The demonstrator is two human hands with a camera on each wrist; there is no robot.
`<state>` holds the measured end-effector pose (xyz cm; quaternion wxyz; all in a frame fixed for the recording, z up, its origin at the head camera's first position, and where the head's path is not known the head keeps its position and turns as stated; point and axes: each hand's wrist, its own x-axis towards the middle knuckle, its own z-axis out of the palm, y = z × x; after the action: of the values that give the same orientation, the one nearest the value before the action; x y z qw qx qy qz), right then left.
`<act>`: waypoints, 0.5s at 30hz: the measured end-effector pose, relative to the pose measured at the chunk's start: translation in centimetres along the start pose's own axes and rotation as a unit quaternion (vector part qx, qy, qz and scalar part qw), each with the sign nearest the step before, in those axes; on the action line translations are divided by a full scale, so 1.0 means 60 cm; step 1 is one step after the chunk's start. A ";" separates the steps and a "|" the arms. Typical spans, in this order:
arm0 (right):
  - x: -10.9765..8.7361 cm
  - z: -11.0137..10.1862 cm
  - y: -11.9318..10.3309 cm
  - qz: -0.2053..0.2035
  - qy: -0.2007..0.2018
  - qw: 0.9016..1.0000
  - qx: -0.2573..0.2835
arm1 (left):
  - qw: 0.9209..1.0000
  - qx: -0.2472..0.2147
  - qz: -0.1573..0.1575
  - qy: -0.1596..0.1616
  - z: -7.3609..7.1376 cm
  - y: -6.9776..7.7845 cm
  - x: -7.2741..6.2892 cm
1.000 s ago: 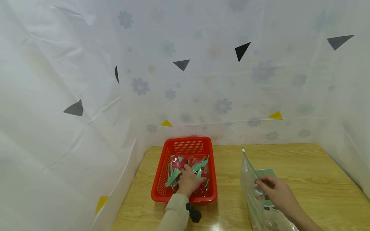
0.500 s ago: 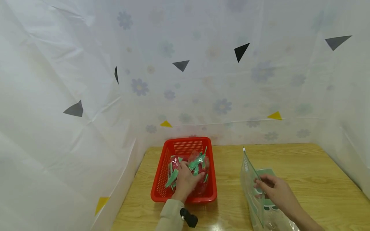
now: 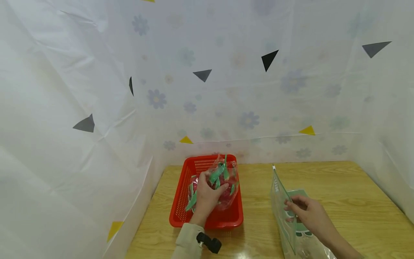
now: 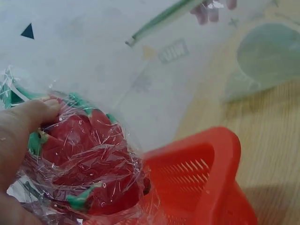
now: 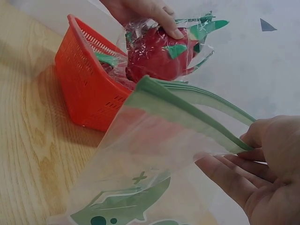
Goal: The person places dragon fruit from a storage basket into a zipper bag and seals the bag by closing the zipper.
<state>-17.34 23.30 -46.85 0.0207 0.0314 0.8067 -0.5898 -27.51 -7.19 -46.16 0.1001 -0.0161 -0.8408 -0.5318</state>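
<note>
White sheeting (image 3: 226,90), printed with pale flowers and grey, black and yellow triangles, stands beyond both your hands and along either side of them. Below your hands lies the surface (image 3: 258,216), in yellowish wood grain. On it, beneath your left hand (image 3: 208,196), sits the red basket (image 5: 86,89), its walls pierced with slots. Well to the right of that hand, your right hand (image 3: 307,212) has a see-through bag (image 5: 154,145) by its green top edge: your thumb and fingers are nearly together, pinching it, while the bag's mouth stands somewhat parted beyond your fingertips. Green figures are printed on the bag below them. Your left hand is spread about as wide as the wrapped red fruit (image 5: 157,54) it grips, thumb on one side and fingers on the other, over the basket. Clear film and green leaf tips show around that grip. Another wrapped fruit (image 3: 193,198) lies in the basket, just left of your left hand. Behind that hand, at your pale sleeve (image 3: 187,237), is a small black mount (image 3: 208,242).
</note>
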 end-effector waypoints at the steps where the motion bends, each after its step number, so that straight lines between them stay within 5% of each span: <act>1: 0.000 0.000 0.000 0.001 -0.001 1.000 0.001 | 1.000 -0.008 -0.001 -0.002 -0.002 0.005 -0.001; 8: -0.003 0.003 -0.001 0.004 -0.005 1.000 0.002 | 0.995 -0.088 0.003 -0.045 -0.003 0.044 -0.013; 15: 0.002 0.008 0.000 -0.005 -0.003 1.000 0.012 | 0.976 -0.188 0.027 -0.109 0.008 0.086 -0.027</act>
<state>-17.44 22.88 -47.00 0.0198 0.0258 0.7999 -0.5993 -25.33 -4.36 -42.04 0.0175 -0.1148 -0.7306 -0.6729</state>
